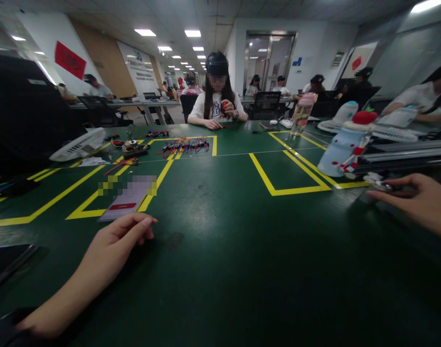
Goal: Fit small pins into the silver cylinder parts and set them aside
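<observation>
My left hand (124,237) rests on the green table, its fingers loosely curled with the thumb against them; nothing shows in its grasp. Just beyond it lies a smartphone (128,195) with a light screen and a red bar, partly blurred out. At the right edge, my right hand (419,197) pinches a small silver-and-white object (377,182) between thumb and fingers, low over the table; its exact kind is too blurred to tell. Close behind that hand stands a light blue bottle (336,149) with a red top.
Yellow tape (296,192) marks rectangles on the table (220,241). Bundled coloured wires (186,147) lie towards the back. A white fan (79,144) is at left, a clear pink-lidded bottle (302,115) at back right, metal rails (404,156) at right. A person (216,96) sits opposite.
</observation>
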`<state>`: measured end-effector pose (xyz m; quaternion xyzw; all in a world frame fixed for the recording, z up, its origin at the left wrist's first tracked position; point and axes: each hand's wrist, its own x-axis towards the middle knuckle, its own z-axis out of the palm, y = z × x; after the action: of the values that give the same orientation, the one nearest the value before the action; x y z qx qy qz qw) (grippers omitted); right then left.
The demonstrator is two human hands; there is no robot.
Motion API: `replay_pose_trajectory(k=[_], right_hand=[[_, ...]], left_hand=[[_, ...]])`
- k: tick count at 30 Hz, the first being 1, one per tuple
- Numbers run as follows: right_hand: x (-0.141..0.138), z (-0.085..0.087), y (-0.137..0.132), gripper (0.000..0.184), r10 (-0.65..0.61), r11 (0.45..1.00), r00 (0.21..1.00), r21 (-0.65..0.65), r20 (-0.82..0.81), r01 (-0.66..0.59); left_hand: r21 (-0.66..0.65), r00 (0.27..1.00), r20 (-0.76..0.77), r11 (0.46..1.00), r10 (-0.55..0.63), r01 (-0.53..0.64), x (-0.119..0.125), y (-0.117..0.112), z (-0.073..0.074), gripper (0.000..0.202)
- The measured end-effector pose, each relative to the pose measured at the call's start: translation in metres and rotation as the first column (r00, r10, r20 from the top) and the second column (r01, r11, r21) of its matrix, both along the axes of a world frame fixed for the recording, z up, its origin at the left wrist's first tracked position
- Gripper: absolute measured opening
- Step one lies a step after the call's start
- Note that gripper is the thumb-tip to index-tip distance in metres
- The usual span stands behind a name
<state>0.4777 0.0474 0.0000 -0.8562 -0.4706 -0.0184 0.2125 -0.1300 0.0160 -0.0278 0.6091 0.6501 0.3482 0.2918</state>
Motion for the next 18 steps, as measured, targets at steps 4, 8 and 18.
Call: replay_pose_trajectory(k=[4, 8, 18], right_hand=[[0.003, -0.013, 0.002, 0.076, 0.022, 0.999, 0.999, 0.043, 0.047, -0.024], [0.002, -0.020, 0.002, 0.073, 0.033, 0.995, 0.995, 0.087, 0.094, -0.042], [0.008, -0.024, 0.004, 0.072, 0.037, 0.995, 0.993, 0.087, 0.116, -0.047]], left_hand=[[0.011, 1.000, 0.013, 1.000, 0.007, -0.007, -0.002, 0.001, -0.002, 0.033], [0.006, 1.000, 0.002, 1.000, -0.005, 0.005, -0.003, 0.000, -0.002, 0.032], [0.008, 1.000, 0.004, 1.000, -0.003, 0.003, 0.000, 0.000, 0.001, 0.034]])
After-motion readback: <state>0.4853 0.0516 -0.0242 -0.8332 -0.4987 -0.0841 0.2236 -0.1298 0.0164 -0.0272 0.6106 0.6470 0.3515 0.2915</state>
